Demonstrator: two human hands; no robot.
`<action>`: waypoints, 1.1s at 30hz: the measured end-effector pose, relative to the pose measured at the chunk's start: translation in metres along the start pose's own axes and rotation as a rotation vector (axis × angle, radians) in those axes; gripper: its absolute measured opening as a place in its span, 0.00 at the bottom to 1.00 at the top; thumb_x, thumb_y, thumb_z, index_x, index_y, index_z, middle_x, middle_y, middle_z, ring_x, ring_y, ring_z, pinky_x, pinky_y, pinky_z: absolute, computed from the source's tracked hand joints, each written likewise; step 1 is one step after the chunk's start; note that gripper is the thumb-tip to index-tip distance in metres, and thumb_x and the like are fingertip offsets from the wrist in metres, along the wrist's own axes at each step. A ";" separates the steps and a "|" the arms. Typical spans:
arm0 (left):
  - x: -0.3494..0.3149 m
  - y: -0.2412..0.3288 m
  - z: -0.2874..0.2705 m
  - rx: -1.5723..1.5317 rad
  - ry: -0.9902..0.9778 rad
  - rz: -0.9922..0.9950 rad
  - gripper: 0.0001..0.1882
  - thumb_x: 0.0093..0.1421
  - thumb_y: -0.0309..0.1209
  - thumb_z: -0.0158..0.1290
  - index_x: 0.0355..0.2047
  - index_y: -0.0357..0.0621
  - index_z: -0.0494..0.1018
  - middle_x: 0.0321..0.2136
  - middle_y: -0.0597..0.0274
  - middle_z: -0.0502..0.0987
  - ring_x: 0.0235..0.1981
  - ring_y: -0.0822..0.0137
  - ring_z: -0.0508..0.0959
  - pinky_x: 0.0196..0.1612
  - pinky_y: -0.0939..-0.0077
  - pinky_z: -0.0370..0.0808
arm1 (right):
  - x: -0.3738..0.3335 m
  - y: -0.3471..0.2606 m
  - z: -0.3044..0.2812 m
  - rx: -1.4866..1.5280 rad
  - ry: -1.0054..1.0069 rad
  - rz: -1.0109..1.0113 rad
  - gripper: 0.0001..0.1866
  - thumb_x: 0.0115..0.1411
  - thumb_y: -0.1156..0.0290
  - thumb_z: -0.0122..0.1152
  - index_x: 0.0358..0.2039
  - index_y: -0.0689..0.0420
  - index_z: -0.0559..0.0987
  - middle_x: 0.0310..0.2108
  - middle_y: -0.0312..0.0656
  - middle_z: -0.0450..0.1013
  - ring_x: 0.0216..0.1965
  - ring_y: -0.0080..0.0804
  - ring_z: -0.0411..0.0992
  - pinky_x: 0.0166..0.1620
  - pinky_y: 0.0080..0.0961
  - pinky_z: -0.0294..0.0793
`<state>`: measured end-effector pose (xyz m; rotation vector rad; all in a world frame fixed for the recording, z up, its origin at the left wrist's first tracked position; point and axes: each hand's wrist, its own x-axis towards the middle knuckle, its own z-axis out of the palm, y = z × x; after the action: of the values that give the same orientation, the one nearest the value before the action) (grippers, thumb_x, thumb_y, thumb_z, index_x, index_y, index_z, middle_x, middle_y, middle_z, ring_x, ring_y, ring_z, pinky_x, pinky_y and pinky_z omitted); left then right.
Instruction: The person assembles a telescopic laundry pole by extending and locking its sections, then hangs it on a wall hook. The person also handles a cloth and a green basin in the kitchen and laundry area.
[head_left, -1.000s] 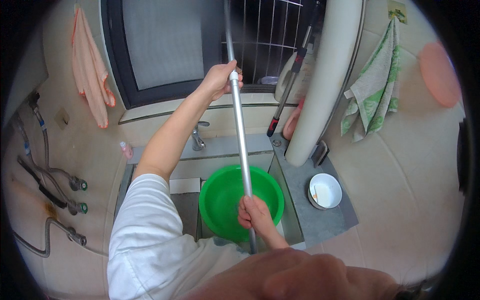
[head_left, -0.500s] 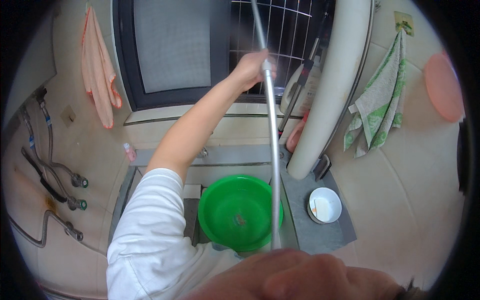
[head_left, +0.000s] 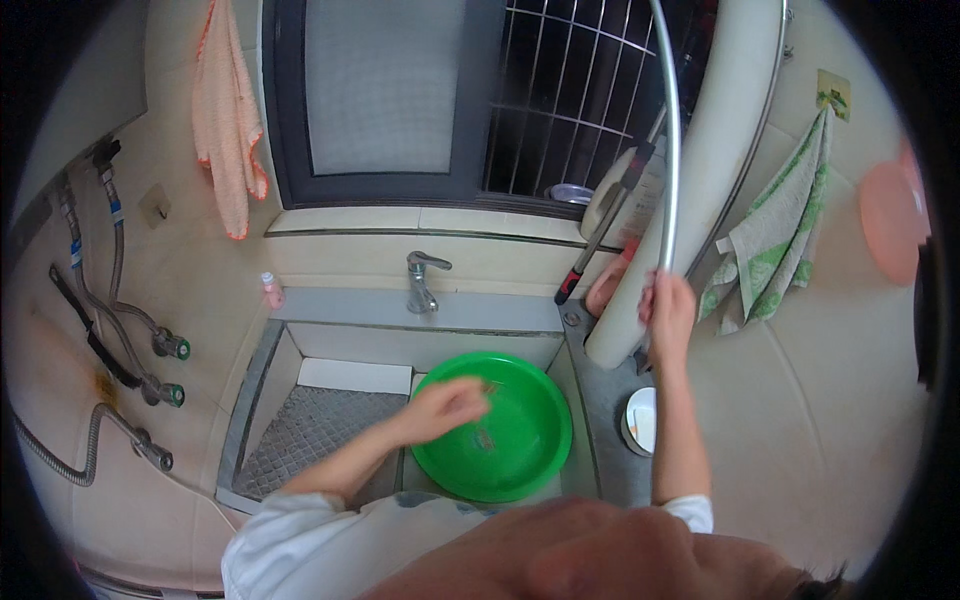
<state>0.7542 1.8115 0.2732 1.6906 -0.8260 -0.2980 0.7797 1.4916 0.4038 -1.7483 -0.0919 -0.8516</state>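
Note:
My right hand (head_left: pixel 668 312) is closed round the lower part of a silver metal pole (head_left: pixel 671 140). The pole rises past the top of the picture, in front of the thick white pipe; what is fixed to its far end is out of sight. My left hand (head_left: pixel 448 410) hangs over the left side of a green plastic basin (head_left: pixel 540 440), apart from the pole. Its fingers look curled but are smeared by motion, so I cannot tell whether they hold anything. The basin stands in a tiled sink (head_left: pixel 262 385), with a little something at its bottom.
A faucet (head_left: pixel 421 284) stands on the ledge behind the basin. Beside my right forearm is a white bowl (head_left: pixel 640 408). A white pipe (head_left: pixel 712 170) and another pole with a dark grip (head_left: pixel 569 287) stand by the barred window (head_left: pixel 580 95). Towels hang on both walls.
My left hand has let go of the pole and dropped from the window to the basin. The pole has shifted right and up, and my right hand has come into view gripping it.

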 end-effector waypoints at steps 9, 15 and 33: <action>-0.210 -0.098 0.030 0.364 0.437 -0.462 0.12 0.57 0.33 0.53 0.41 0.43 0.69 0.23 0.54 0.76 0.22 0.60 0.76 0.28 0.69 0.72 | 0.181 -0.068 0.062 0.153 0.008 0.011 0.16 0.63 0.60 0.47 0.24 0.59 0.72 0.15 0.32 0.62 0.12 0.18 0.59 0.14 0.17 0.55; -0.233 -0.100 0.056 0.438 0.665 -0.466 0.12 0.55 0.33 0.55 0.38 0.44 0.71 0.22 0.52 0.77 0.23 0.54 0.78 0.27 0.64 0.73 | 0.188 -0.076 0.079 0.158 -0.042 0.050 0.16 0.62 0.61 0.48 0.23 0.59 0.72 0.15 0.32 0.63 0.12 0.19 0.59 0.13 0.17 0.54; -0.227 -0.088 0.063 0.581 0.738 -0.456 0.11 0.51 0.33 0.58 0.32 0.44 0.72 0.21 0.55 0.77 0.23 0.56 0.78 0.27 0.64 0.73 | 0.250 -0.122 0.116 0.258 -0.039 0.012 0.13 0.62 0.64 0.50 0.28 0.62 0.70 0.19 0.32 0.64 0.14 0.16 0.60 0.14 0.11 0.56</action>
<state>0.5862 1.9209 0.1216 2.3023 0.0508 0.2948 0.9642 1.5495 0.6349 -1.5212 -0.2080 -0.7615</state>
